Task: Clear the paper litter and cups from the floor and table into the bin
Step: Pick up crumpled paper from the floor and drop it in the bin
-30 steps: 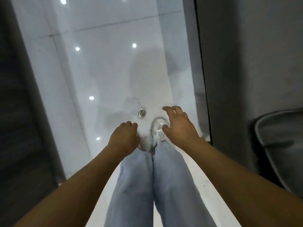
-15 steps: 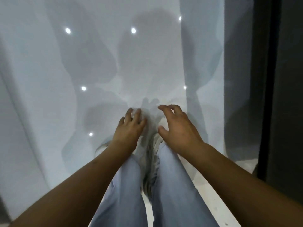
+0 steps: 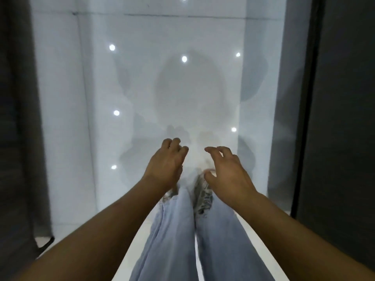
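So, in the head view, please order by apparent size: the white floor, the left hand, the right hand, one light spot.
1. White floor, by far the largest.
2. Left hand and right hand: they look alike, so no ranking.
3. Light spot, the smallest.

Two hands, left hand (image 3: 165,166) and right hand (image 3: 229,175); two jeans-clad legs (image 3: 174,230); seven light reflections (image 3: 184,59) on the floor (image 3: 142,88).

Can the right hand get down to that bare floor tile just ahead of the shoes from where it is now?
Probably yes. The right hand hangs empty with loosely curled fingers above the shoes, and nothing shows between it and the glossy floor ahead.
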A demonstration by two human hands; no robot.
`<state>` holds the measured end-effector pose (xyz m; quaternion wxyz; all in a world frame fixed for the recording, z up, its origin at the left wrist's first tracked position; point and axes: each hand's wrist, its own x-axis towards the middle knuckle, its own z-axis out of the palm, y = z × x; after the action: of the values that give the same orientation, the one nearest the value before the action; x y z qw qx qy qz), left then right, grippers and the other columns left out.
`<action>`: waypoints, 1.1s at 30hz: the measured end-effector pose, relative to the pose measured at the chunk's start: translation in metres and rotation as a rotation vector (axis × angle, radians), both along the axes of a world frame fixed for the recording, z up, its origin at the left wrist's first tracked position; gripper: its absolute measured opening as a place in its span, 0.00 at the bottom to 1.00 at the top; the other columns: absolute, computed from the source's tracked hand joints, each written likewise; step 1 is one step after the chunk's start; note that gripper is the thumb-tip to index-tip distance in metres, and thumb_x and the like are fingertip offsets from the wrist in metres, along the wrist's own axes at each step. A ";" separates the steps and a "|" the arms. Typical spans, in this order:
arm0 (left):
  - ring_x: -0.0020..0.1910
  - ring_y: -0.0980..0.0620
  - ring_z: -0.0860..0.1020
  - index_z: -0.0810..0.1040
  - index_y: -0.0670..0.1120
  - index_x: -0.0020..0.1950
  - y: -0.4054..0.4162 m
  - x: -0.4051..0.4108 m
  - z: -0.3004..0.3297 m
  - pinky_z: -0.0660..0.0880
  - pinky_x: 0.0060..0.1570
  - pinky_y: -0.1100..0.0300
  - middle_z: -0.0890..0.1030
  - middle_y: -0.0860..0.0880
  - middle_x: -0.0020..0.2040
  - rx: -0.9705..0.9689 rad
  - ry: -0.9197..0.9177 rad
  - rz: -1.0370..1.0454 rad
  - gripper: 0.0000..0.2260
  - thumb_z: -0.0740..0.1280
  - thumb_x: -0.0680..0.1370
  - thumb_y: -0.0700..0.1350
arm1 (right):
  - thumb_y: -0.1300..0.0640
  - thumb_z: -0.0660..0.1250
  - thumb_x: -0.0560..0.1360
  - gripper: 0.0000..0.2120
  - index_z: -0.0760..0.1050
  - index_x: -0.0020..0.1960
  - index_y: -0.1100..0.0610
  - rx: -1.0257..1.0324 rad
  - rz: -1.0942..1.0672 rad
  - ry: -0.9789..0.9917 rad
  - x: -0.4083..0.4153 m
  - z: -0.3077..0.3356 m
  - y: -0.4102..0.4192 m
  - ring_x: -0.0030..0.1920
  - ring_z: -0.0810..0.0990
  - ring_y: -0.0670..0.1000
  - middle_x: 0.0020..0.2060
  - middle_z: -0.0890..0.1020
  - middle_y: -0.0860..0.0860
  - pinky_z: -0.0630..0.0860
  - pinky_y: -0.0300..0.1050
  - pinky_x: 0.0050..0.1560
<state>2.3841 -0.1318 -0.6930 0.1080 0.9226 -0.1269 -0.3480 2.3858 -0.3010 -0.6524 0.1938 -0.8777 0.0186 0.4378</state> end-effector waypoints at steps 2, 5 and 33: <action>0.67 0.46 0.64 0.70 0.45 0.65 0.014 0.017 0.051 0.76 0.54 0.56 0.67 0.45 0.69 0.000 -0.010 0.044 0.18 0.67 0.76 0.42 | 0.50 0.63 0.78 0.26 0.58 0.74 0.45 0.008 0.032 -0.020 0.015 0.047 0.013 0.70 0.66 0.53 0.74 0.60 0.49 0.71 0.47 0.64; 0.67 0.47 0.63 0.70 0.45 0.65 0.033 0.044 0.126 0.75 0.50 0.58 0.66 0.46 0.69 -0.011 -0.032 0.112 0.17 0.66 0.76 0.41 | 0.51 0.62 0.79 0.26 0.58 0.74 0.46 0.008 0.070 -0.047 0.045 0.115 0.031 0.69 0.66 0.54 0.74 0.61 0.50 0.71 0.50 0.66; 0.59 0.49 0.68 0.71 0.48 0.63 0.063 0.384 0.321 0.70 0.43 0.59 0.70 0.49 0.60 0.036 0.014 0.352 0.17 0.66 0.76 0.47 | 0.55 0.59 0.79 0.26 0.58 0.75 0.50 -0.065 0.218 -0.060 0.418 0.281 0.051 0.69 0.63 0.57 0.74 0.60 0.53 0.70 0.53 0.64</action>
<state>2.7684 -0.0687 -0.3717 0.1515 0.9298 0.0439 -0.3325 2.8038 -0.2498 -0.3719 0.1171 -0.8930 -0.0687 0.4291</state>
